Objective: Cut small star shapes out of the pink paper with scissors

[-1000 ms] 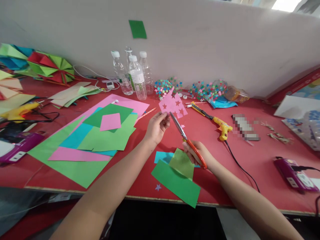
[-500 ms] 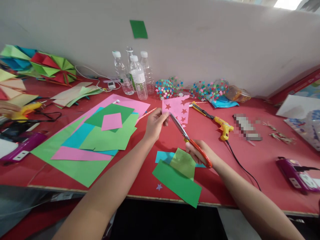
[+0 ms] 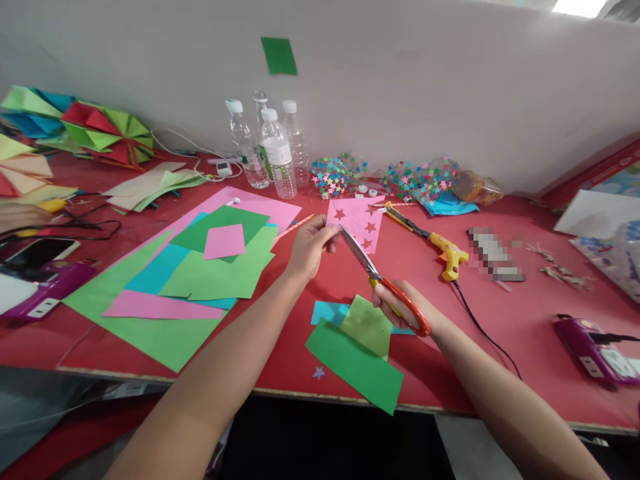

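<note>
Your left hand (image 3: 314,245) pinches the pink paper (image 3: 355,217), thumb against fingers, near its lower left corner above the red table (image 3: 530,333) (star-shaped holes dot the sheet). Your right hand (image 3: 412,299) curls closed round the red-handled scissors (image 3: 360,253), whose tips reach just beside your left fingertips.

A greyish wall (image 3: 400,100), marked by a single green square (image 3: 279,55), rises behind a red worktop (image 3: 490,333) with a thin tan front edge (image 3: 430,410), as bright white light (image 3: 580,7) shows past the wall's top at upper right.
</note>
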`<act>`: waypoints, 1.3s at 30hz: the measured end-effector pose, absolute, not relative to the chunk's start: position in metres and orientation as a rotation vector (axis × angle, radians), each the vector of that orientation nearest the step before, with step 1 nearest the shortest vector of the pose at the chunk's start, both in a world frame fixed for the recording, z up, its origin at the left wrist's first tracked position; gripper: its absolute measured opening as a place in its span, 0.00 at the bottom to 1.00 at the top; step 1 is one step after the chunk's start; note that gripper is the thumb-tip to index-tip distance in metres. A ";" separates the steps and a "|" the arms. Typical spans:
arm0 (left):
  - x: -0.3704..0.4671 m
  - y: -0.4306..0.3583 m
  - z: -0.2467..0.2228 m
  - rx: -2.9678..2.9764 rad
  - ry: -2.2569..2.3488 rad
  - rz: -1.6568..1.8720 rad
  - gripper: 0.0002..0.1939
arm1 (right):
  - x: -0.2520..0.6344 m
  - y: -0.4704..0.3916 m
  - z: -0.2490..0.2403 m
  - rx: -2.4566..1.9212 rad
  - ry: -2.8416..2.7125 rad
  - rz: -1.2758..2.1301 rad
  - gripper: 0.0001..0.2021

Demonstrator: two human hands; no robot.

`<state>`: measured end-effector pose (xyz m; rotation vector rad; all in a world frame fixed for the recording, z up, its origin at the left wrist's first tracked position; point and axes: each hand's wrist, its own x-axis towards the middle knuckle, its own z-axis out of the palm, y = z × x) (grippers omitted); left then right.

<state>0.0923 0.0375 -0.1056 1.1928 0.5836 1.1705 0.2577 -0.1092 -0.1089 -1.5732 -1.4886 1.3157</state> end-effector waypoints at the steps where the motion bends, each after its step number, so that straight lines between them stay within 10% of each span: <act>1: 0.092 0.038 -0.106 1.197 0.583 1.169 0.09 | 0.257 -0.109 -0.108 -1.583 -1.480 1.315 0.26; 39: 0.094 0.038 -0.110 1.153 0.560 1.149 0.09 | 0.253 -0.108 -0.105 -1.587 -1.420 1.323 0.26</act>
